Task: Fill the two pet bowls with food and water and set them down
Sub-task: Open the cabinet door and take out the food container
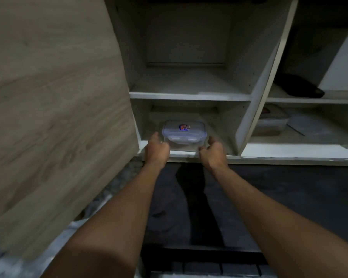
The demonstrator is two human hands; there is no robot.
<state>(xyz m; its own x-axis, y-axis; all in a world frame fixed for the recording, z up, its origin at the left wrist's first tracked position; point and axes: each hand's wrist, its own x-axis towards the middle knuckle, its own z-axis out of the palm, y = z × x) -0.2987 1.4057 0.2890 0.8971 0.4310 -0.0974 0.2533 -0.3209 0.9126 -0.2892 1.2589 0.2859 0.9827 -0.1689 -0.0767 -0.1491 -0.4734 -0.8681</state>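
Box sits at the front edge of the bottom shelf, just below the middle of the frame, directly between the two grips. Left grip is against the box's left front corner, its thumb on the front wall and its fingers curled round the side, grasping the box. Right grip is at the right front corner with curled fingers; blur hides whether they close on the box or only stand just beside it, so I cannot tell. Both forearms reach up from the bottom of the frame.

The box is small, rectangular and clear-walled, with rounded corners. Its pale lid has blue clips along the edges and a small red and blue sticker near the middle. What is in it cannot be made out.

A wood-grain door stands open across the left of the frame. The shelf above is white. In the right compartment lies a second clear box, and above it a dark thing.
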